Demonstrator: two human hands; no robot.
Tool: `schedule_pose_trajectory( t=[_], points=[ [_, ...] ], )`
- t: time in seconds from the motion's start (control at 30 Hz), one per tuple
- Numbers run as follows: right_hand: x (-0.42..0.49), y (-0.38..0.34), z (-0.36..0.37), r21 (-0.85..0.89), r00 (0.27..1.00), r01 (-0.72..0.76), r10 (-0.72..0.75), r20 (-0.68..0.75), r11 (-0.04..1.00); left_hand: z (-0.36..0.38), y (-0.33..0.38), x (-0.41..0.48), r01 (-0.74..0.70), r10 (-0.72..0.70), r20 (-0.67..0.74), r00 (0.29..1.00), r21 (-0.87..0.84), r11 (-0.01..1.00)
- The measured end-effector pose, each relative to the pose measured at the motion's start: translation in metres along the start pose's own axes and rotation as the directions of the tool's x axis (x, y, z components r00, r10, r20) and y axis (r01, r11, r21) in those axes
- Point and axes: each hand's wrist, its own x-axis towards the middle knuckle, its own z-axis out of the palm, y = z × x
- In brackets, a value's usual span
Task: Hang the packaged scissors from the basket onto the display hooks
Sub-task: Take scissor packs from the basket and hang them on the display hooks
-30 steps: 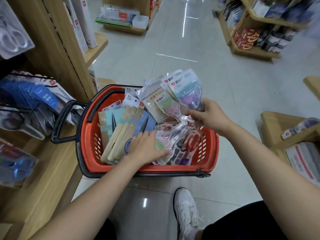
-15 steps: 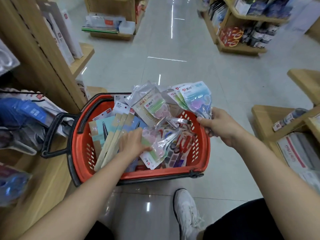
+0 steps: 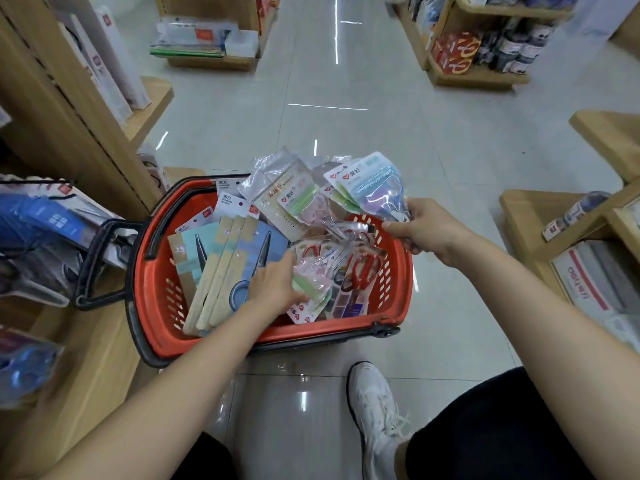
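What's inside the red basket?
In the red basket: card-backed scissors packs on the left, clear pastel packs and red-handled scissors on the right. The left hand and top layer cover whatever lies beneath. The right hand holds more packs above.

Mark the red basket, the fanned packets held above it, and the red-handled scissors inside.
red basket (image 3: 403,289): head view, right wall.
fanned packets (image 3: 375,188): head view, face of the front blue packet.
red-handled scissors (image 3: 362,271): head view, handles.
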Motion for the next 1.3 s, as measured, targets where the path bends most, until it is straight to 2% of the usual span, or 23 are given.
schedule_pose_trajectory(
  t=[0.1,0.17,0.3,0.43,0.5,0.57,0.8,0.87,0.93,1.03,1.07,1.17,1.23,1.3],
  points=[
    [0.003,0.004,0.001,-0.019,1.0,0.006,-0.006,0.017,1.0,-0.013,-0.009,0.004,0.019,-0.023,-0.014,1.0,-0.236,0.972],
    [0.006,0.007,0.003,-0.018,1.0,0.006,-0.006,0.011,1.0,-0.026,-0.017,0.011,0.021,-0.017,0.013,1.0,-0.396,0.918],
    [0.013,0.011,0.008,-0.007,1.0,0.004,-0.004,-0.011,1.0,-0.05,-0.031,0.02,-0.021,-0.011,-0.044,0.999,-0.656,0.755],
    [0.017,0.008,0.013,0.054,1.0,0.014,-0.013,-0.012,0.998,-0.061,-0.038,0.022,0.023,-0.077,-0.015,0.997,-0.882,0.47],
    [0.019,0.007,0.016,0.066,0.999,0.043,-0.042,-0.005,0.997,-0.064,-0.037,0.02,0.018,-0.074,-0.007,0.997,-0.942,0.335],
    [0.021,0.006,0.02,0.074,0.995,0.093,-0.094,0.023,0.993,-0.067,-0.033,0.018,0.021,-0.049,0.009,0.999,-0.971,0.239],
    [0.019,0.001,0.04,0.11,0.95,0.195,-0.215,0.225,0.975,-0.081,-0.018,0.013,0.119,0.105,0.121,0.987,-0.993,0.027],
    [0.019,0.002,0.043,0.113,0.935,0.197,-0.221,0.278,0.974,-0.084,-0.013,0.012,0.14,0.141,0.136,0.981,-0.99,-0.019],
    [0.019,0.002,0.042,0.185,0.922,0.185,-0.235,0.307,0.965,-0.088,-0.009,0.013,0.161,0.161,0.148,0.976,-0.984,-0.07],
    [0.02,0.0,0.041,0.347,0.914,0.082,-0.209,0.349,0.934,-0.09,-0.004,0.02,0.184,0.133,0.166,0.977,-0.973,-0.14],
    [0.021,0.0,0.04,0.353,0.919,0.062,-0.191,0.345,0.934,-0.09,-0.001,0.023,0.184,0.118,0.167,0.979,-0.971,-0.154],
    [0.026,0.0,0.032,0.324,0.952,0.107,-0.191,0.24,0.94,-0.094,0.009,0.031,0.154,0.124,0.132,0.983,-0.971,-0.185],
    [0.027,-0.001,0.024,0.37,0.98,0.102,-0.158,0.124,0.923,-0.094,0.013,0.037,0.124,0.056,0.115,0.992,-0.976,-0.178],
    [0.027,-0.002,0.015,0.396,0.994,0.105,-0.098,-0.037,0.912,-0.085,0.01,0.049,0.076,-0.126,0.08,0.989,-0.996,-0.038]
  ],
)
